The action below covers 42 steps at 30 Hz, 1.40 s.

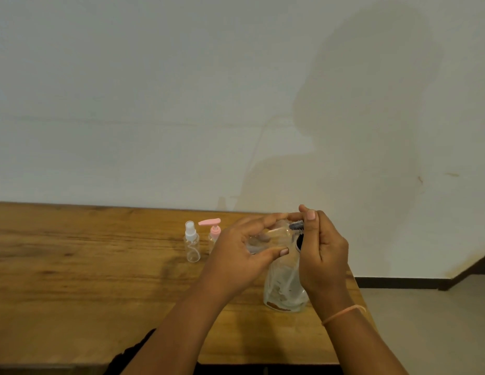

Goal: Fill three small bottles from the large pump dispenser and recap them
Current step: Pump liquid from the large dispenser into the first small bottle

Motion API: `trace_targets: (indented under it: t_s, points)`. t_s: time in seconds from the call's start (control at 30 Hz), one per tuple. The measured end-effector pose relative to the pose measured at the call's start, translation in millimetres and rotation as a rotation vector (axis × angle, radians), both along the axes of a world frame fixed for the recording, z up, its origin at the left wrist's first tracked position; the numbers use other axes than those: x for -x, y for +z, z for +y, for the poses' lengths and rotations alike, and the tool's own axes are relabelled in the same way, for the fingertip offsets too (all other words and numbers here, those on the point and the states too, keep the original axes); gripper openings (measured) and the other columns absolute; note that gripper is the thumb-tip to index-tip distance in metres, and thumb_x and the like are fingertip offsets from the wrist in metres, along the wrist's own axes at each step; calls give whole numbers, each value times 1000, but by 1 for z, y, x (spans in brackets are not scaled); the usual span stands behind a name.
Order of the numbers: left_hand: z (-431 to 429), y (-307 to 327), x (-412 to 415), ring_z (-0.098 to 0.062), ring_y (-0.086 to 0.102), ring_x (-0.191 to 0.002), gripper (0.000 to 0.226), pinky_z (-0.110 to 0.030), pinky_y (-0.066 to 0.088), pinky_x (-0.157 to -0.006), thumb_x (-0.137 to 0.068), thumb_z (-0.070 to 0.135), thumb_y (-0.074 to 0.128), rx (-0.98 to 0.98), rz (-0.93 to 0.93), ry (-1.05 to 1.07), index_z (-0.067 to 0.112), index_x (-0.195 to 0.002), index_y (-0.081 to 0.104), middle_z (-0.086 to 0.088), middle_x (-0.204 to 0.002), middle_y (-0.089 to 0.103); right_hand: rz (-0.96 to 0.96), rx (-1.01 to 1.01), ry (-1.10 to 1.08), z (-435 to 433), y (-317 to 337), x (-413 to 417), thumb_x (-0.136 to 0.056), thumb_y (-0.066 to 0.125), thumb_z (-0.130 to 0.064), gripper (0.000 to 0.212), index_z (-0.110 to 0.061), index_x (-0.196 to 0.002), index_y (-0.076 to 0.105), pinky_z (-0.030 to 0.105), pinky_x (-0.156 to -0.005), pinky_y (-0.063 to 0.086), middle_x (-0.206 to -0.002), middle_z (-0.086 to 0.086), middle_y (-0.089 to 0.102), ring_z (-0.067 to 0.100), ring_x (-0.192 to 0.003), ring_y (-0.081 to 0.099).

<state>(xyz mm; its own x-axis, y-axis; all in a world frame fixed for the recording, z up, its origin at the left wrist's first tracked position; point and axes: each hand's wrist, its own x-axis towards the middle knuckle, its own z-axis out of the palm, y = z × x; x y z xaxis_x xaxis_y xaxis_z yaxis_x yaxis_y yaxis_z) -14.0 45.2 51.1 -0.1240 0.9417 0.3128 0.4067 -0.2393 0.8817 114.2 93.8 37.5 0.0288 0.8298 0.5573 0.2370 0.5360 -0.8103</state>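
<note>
The left hand (244, 258) is curled round a small clear bottle (273, 235), thumb under it and fingers over the top. It holds the bottle tipped on its side in the air, above the dispenser (284, 290). The dispenser stands on the table (73, 280) near its right edge. The right hand (326, 255) is close against the bottle's mouth end, with thumb and fingertips pinched on a small dark piece (296, 226) – a cap or the dispenser's spout, I cannot tell which. The two hands are almost touching.

Two more small bottles stand upright to the left and a little farther off, just beside each other. One is a spray bottle (192, 246) with a white top, the other a pump bottle (214, 232) with a pink head. Both look capped, and whether they hold liquid is hard to see.

The risks from here, as I judge them:
- With the bottle on its side, any liquid in it could run out of the mouth if the dark piece is not seated.
- If the mouth is not lined up with the spout, the liquid could miss the narrow neck and run over the fingers.
- The dispenser is free-standing near the edge – a knock from the right wrist could tip it.
- Wet fingers on smooth plastic could let the bottle slip.
</note>
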Motion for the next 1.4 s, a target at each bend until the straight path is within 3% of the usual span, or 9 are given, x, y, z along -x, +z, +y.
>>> trace_targets:
  t_s: [0.1, 0.23, 0.43, 0.63, 0.77, 0.97, 1.07, 1.3, 1.4]
  points:
    - [-2, -2, -1, 10, 56, -100, 58, -2, 43, -77, -72, 23, 79, 23, -3, 15, 59, -108, 51, 20, -112, 62, -32, -4, -8, -1, -5, 0, -96, 31, -46, 28, -43, -82, 56, 51, -75, 51, -79, -11, 65, 12, -80, 63]
    - [-3, 1, -3, 9, 54, -103, 56, -2, 42, -81, -72, 22, 79, -20, -16, 2, 54, -111, 54, 18, -114, 63, 21, 41, 17, -5, -1, -2, -94, 32, -52, 31, -45, -88, 61, 47, -91, 49, -103, -3, 69, 7, -112, 58]
    - [-3, 4, -4, 8, 56, -101, 57, -3, 43, -80, -71, 20, 80, -37, -16, -5, 55, -109, 54, 23, -109, 62, -14, 19, 26, -4, 3, -6, -93, 30, -47, 32, -40, -90, 61, 43, -93, 50, -111, 3, 68, 6, -118, 54]
    - [-1, -1, 0, 13, 54, -100, 57, 1, 39, -78, -71, 21, 80, 11, -18, 22, 57, -106, 53, 24, -108, 62, -44, -63, -17, 3, -6, 0, -97, 28, -54, 30, -46, -87, 55, 53, -83, 51, -88, -20, 64, 13, -95, 65]
    - [-2, -1, -2, 8, 56, -102, 56, -4, 44, -81, -70, 23, 81, 10, -38, 12, 53, -110, 56, 20, -112, 63, -4, -52, -12, 1, -6, -2, -97, 28, -53, 31, -46, -91, 57, 53, -90, 48, -100, -11, 68, 16, -112, 60]
    - [-3, 3, -6, 9, 56, -100, 58, -2, 43, -79, -72, 22, 80, -25, -31, 19, 60, -106, 52, 23, -108, 62, 0, -75, 28, -2, 4, -2, -95, 31, -41, 29, -42, -95, 60, 42, -95, 48, -101, -44, 57, 5, -121, 52]
    - [-2, 3, -5, 8, 55, -99, 57, -1, 43, -78, -72, 23, 79, -23, -25, 27, 60, -107, 52, 23, -107, 62, -28, -55, 28, 0, 6, -3, -94, 30, -44, 29, -43, -95, 59, 42, -96, 47, -100, -50, 52, 6, -121, 52]
    - [-2, -2, -3, 10, 54, -104, 57, -6, 43, -85, -71, 24, 81, 12, -6, 24, 58, -107, 53, 23, -114, 61, -5, -6, 19, 1, -9, -4, -93, 27, -62, 37, -45, -91, 60, 49, -93, 48, -102, -29, 62, 8, -119, 54]
    - [-1, 1, -4, 9, 55, -103, 56, -5, 44, -83, -71, 23, 81, -4, -27, 15, 56, -108, 55, 22, -113, 62, 62, 40, 53, 0, -3, -4, -92, 34, -54, 33, -41, -91, 63, 37, -96, 48, -101, -16, 69, 4, -121, 52]
